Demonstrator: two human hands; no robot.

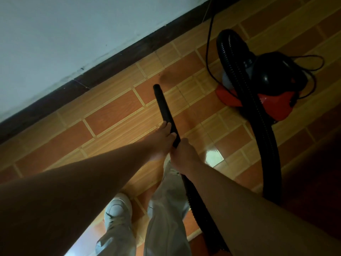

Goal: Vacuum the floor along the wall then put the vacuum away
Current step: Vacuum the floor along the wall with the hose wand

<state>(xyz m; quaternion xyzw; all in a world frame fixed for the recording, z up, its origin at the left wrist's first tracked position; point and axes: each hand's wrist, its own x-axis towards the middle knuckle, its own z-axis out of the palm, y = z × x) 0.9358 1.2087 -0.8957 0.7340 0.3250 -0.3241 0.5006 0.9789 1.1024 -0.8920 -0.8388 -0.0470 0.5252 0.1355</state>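
Floor (114,111) is glossy tile, an orange and tan brick pattern. It meets a white painted wall (55,34) along a dark brown skirting strip (110,60) that runs diagonally across the upper left.

I've got the red and black canister vacuum (273,100) sitting on the floor at upper right, near the skirting but apart from it. Its black ribbed hose (258,115) loops up off the top of the canister, drops down the right side and comes back under the right forearm to the hands. A thin black power cord (209,45) runs from the canister up toward the wall.

The straight black plastic wand tube (164,104) is mid-frame, with its open tip pointing at the skirting and well short of it. Can't tell if the tip touches the tile.

Left hand (160,141) has its fingers wrapped round the wand's lower part. Right hand (184,156) is just behind it, clenched on the wand's rear end where the hose joins. The two hands are nearly touching.

Below them are light grey trousers (166,209) and one white sneaker (118,209) flat on the tile.
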